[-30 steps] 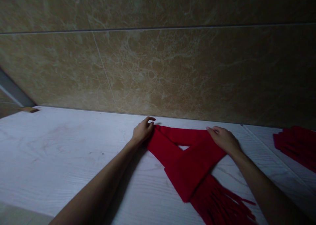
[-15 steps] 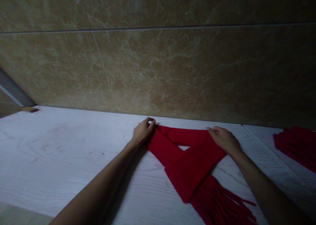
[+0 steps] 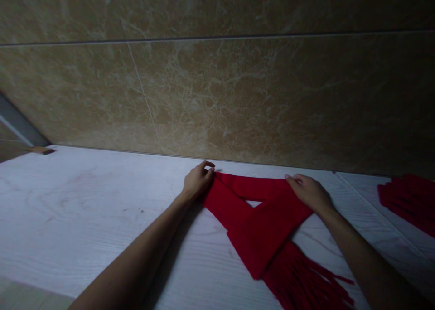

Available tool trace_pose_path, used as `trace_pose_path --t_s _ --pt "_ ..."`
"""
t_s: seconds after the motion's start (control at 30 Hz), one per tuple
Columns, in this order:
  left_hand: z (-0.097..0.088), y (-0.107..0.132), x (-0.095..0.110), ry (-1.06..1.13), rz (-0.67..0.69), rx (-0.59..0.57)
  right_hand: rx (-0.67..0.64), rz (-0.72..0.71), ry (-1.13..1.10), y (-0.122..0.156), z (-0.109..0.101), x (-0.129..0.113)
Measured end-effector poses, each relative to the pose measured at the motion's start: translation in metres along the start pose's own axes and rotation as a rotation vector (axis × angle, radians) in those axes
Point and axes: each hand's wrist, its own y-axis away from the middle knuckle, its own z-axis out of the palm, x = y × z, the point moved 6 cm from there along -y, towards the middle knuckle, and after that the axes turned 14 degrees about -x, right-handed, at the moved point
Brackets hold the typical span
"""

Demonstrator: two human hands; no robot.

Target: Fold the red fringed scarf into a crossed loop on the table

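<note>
The red scarf (image 3: pixel 258 224) is pinned to the white table (image 3: pixel 84 219) — its left corner pinched by the left hand (image 3: pixel 196 181), its right fold pressed under the flat, unclenched right hand (image 3: pixel 308 192).

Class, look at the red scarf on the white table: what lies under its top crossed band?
Under the upper band of the red scarf lies its other band, whose fringe pokes out below. The table shows through the small gap; the crossing itself is covered.
</note>
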Motion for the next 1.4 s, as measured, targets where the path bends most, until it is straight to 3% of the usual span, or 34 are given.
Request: trace_pose_path --t_s 1.4 --pt "0.0000 -0.0002 0.0008 -0.037 -0.013 -0.009 0.011 -0.016 -0.008 -0.0006 0.0011 0.0021"
